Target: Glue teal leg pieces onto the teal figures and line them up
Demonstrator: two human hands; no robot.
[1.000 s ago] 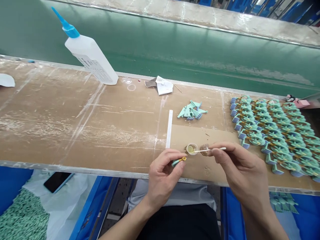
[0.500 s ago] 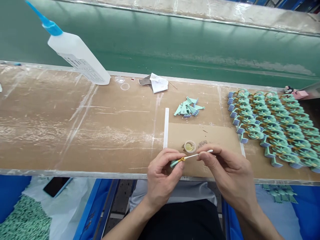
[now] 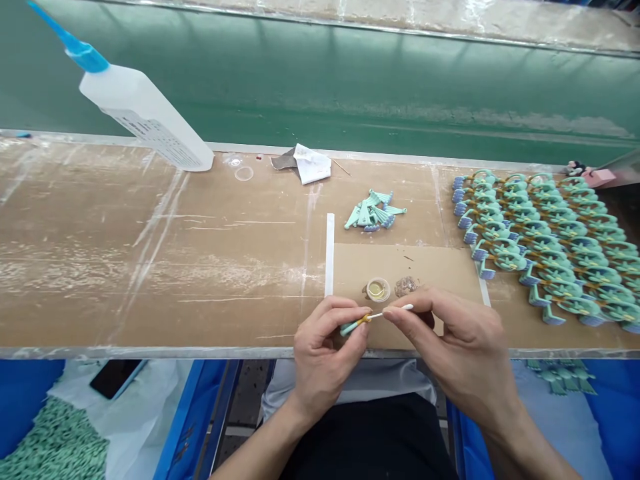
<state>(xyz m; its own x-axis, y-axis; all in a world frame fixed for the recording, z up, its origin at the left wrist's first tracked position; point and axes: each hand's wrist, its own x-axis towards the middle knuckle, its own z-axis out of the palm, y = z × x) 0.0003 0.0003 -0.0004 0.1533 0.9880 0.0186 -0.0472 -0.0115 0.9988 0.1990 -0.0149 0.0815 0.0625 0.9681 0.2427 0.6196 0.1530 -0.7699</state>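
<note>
My left hand (image 3: pixel 327 350) is closed around a small green-and-gold plastic piece (image 3: pixel 353 327), most of it hidden by the fingers. Between thumb and fingers my right hand (image 3: pixel 455 337) pinches a white cotton swab (image 3: pixel 399 309), whose left tip meets the gold end of that piece. Just beyond the hands sits a small round cup (image 3: pixel 379 289) with yellowish liquid. A brownish stain (image 3: pixel 406 285) lies on the cardboard beside it. Farther back is a small pile of green fan-shaped pieces (image 3: pixel 373 212) with purple edges.
Rows of assembled green, gold and purple pieces (image 3: pixel 550 247) fill the right side. A white bottle (image 3: pixel 150 120) with a blue nozzle stands at the back left, near a folded cloth (image 3: pixel 314 164). Below the table's left edge are a phone (image 3: pixel 116 377) and many green parts (image 3: pixel 55 440).
My right hand has shifted slightly left, bringing the swab farther into the gold end of the piece. My left hand keeps its hold. The view has tilted a little.
</note>
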